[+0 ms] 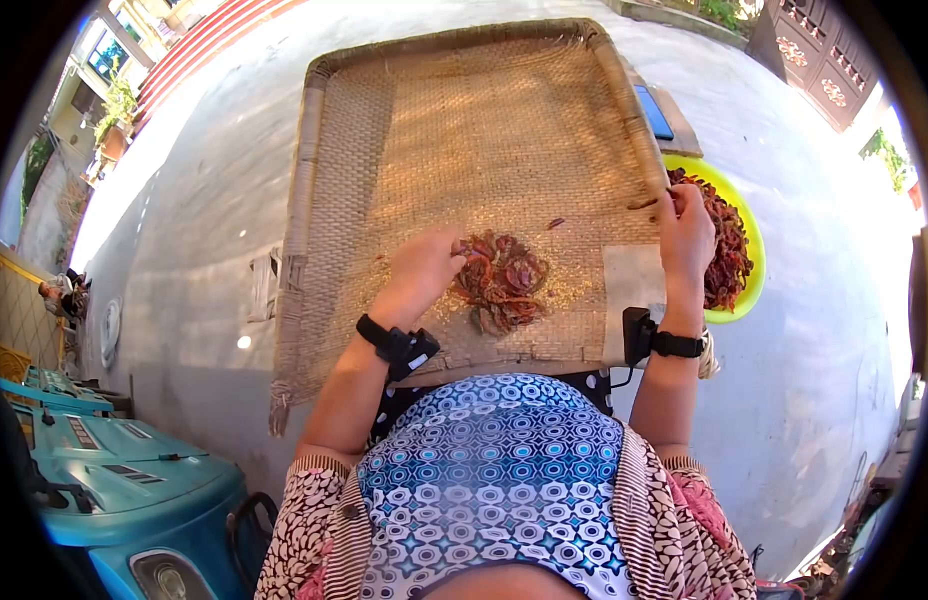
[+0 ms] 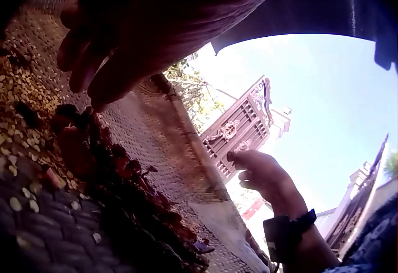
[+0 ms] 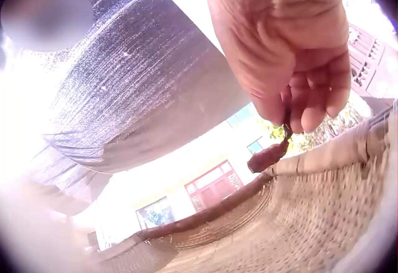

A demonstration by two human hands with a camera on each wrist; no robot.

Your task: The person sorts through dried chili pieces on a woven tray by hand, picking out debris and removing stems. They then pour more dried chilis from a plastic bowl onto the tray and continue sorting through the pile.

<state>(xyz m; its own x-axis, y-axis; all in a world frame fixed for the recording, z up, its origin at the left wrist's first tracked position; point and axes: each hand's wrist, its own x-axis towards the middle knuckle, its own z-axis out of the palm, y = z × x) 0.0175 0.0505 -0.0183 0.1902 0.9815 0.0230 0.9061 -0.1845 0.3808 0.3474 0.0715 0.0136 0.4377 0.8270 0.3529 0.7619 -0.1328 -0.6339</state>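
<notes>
Over the rim of a large woven bamboo tray point(image 1: 504, 120), my right hand point(image 1: 688, 235) pinches a dried red chili point(image 3: 268, 156) by its dark stem. The pod dangles below the fingertips in the right wrist view. My left hand point(image 1: 424, 262) is at the left edge of a pile of dried red chilies point(image 1: 499, 290), fingers loosely bent and pointing down. Its fingertips point(image 2: 99, 102) are right at the top of the pile in the left wrist view, and nothing shows between them. Pale yellow seeds point(image 2: 25, 120) lie scattered around the pile.
A yellow-green bowl point(image 1: 754, 250) heaped with dark red chilies stands right of the tray, partly behind my right hand. A blue flat object point(image 1: 654, 112) lies beyond it. A teal vehicle point(image 1: 134, 470) is at lower left. One loose chili piece point(image 1: 556, 223) lies above the pile.
</notes>
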